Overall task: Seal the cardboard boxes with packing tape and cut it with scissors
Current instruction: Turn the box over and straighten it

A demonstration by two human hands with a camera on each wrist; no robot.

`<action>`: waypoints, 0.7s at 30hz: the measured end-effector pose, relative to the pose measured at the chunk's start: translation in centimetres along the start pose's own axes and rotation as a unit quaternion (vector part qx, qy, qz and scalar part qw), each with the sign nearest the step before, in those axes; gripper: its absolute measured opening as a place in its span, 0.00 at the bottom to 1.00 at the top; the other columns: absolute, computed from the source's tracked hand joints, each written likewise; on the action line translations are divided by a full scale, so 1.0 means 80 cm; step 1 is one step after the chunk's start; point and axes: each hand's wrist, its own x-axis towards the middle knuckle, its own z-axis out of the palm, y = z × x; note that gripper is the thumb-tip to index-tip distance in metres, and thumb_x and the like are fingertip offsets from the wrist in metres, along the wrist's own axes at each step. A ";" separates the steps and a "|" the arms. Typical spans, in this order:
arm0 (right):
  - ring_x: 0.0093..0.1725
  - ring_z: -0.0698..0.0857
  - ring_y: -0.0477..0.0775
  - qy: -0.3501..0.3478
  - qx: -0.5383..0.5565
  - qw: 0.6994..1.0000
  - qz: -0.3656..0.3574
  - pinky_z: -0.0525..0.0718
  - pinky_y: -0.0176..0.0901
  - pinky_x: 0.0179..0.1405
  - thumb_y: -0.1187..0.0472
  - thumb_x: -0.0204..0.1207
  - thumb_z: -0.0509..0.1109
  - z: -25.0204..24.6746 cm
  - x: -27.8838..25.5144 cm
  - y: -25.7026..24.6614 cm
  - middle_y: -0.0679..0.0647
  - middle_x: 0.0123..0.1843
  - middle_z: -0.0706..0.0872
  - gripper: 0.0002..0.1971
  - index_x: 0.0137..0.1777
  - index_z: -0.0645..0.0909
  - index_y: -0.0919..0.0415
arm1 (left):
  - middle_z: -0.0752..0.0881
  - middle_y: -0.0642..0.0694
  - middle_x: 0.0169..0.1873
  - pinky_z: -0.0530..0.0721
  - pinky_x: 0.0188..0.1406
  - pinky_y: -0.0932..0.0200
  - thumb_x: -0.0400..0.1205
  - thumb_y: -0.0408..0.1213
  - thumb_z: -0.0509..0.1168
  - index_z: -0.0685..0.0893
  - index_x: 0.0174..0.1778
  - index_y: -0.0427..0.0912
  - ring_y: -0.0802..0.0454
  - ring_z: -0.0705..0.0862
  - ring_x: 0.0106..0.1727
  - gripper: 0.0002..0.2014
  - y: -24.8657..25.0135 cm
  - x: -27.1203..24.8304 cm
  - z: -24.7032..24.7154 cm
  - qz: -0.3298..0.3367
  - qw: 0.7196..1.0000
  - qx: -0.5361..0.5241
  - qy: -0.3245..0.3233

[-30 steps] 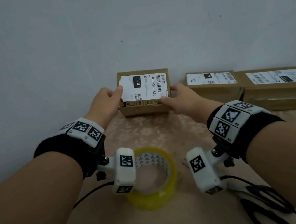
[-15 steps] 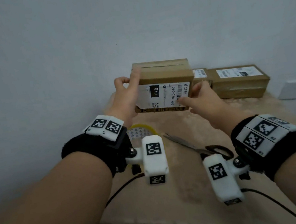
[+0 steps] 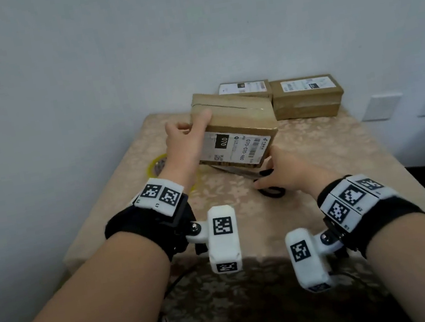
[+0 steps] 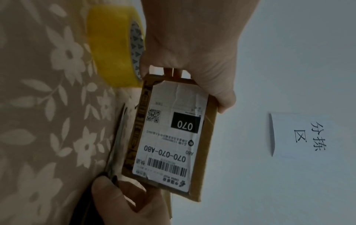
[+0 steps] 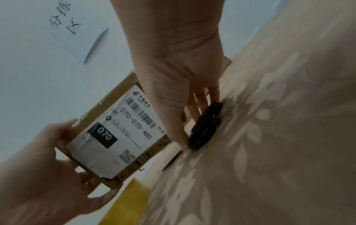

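A cardboard box [image 3: 239, 128] with a white "070" label stands tipped on its long edge, label toward me, taped seam on top. My left hand [image 3: 186, 128] grips its left end, thumb over the top edge, fingers behind; the left wrist view shows the box [image 4: 173, 137] in that grip. My right hand [image 3: 276, 167] holds the lower right corner between thumb and fingers. Black-handled scissors [image 3: 271, 190] lie on the cloth under that corner, handles [image 5: 206, 126] touching my right thumb. A yellow tape roll [image 3: 155, 164] lies flat behind my left wrist.
Two more labelled cardboard boxes [image 3: 244, 89] [image 3: 307, 98] sit against the wall at the back right. The table [image 3: 344, 154] has a beige floral cloth; its left edge runs close to the wall. A paper sign [image 4: 308, 137] hangs on the wall.
The box lay flat with its label up; both hands have tipped it onto its edge and drawn it nearer, over the scissors. My right hand slid down to the lower right corner.
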 end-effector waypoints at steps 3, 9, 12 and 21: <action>0.60 0.81 0.57 0.037 -0.032 0.999 0.015 0.78 0.44 0.52 0.55 0.67 0.80 -0.008 0.008 0.018 0.56 0.63 0.83 0.31 0.69 0.72 0.58 | 0.79 0.49 0.52 0.75 0.41 0.58 0.68 0.64 0.68 0.68 0.57 0.48 0.54 0.80 0.53 0.31 0.000 0.003 0.006 0.017 0.999 0.035 -0.023; 0.56 0.83 0.62 0.123 -0.084 0.985 0.091 0.81 0.48 0.48 0.54 0.71 0.75 -0.031 0.003 0.056 0.59 0.57 0.85 0.21 0.61 0.75 0.59 | 0.82 0.55 0.52 0.74 0.41 0.60 0.81 0.56 0.61 0.77 0.63 0.50 0.60 0.79 0.51 0.19 0.001 -0.003 0.025 0.044 0.992 0.082 -0.083; 0.59 0.82 0.61 0.165 -0.073 0.980 0.084 0.76 0.45 0.49 0.59 0.76 0.71 -0.039 0.003 0.065 0.59 0.60 0.84 0.19 0.66 0.77 0.60 | 0.83 0.58 0.47 0.74 0.41 0.60 0.82 0.53 0.61 0.80 0.56 0.52 0.61 0.80 0.47 0.12 0.005 -0.008 0.033 0.052 0.992 0.077 -0.090; 0.44 0.86 0.61 0.136 0.424 0.894 0.046 0.89 0.51 0.44 0.57 0.87 0.53 -0.062 -0.029 0.018 0.61 0.51 0.87 0.16 0.57 0.82 0.60 | 0.81 0.64 0.44 0.74 0.46 0.61 0.85 0.44 0.59 0.82 0.45 0.58 0.66 0.77 0.49 0.08 -0.004 -0.004 0.031 0.041 0.992 0.017 -0.119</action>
